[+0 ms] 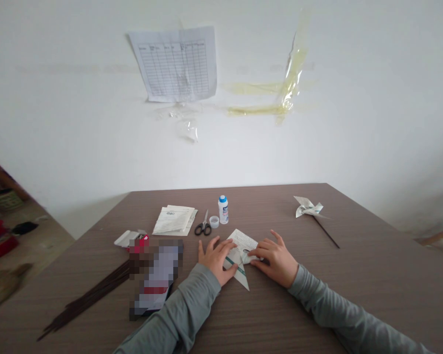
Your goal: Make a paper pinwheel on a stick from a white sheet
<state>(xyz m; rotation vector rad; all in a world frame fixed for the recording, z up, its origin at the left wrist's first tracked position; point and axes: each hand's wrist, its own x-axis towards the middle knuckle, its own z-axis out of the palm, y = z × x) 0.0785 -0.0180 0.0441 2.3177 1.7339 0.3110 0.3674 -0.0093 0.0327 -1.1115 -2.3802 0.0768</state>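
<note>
A partly folded sheet of printed paper (pixel 242 238) with a green stripe lies on the table in front of me, one pointed flap toward me. My left hand (pixel 217 256) rests on its left side, fingers spread and pressing it down. At the right edge of the sheet, my right hand (pixel 276 257) has its thumb and fingertips closed on a curled part of the paper. Beyond the sheet stand a white glue bottle (pixel 223 211) with a blue cap and a small clear round cup (pixel 214 222). Black-handled scissors (pixel 203 226) lie beside the cup.
A paper pinwheel (pixel 308 208) on a dark stick lies at the right of the table (pixel 357 285). Several folded papers (pixel 174 220), a red-and-white packet (pixel 133 240), a blurred-out phone-like object (pixel 158 275) and a bundle of dark sticks (pixel 89 297) are at the left.
</note>
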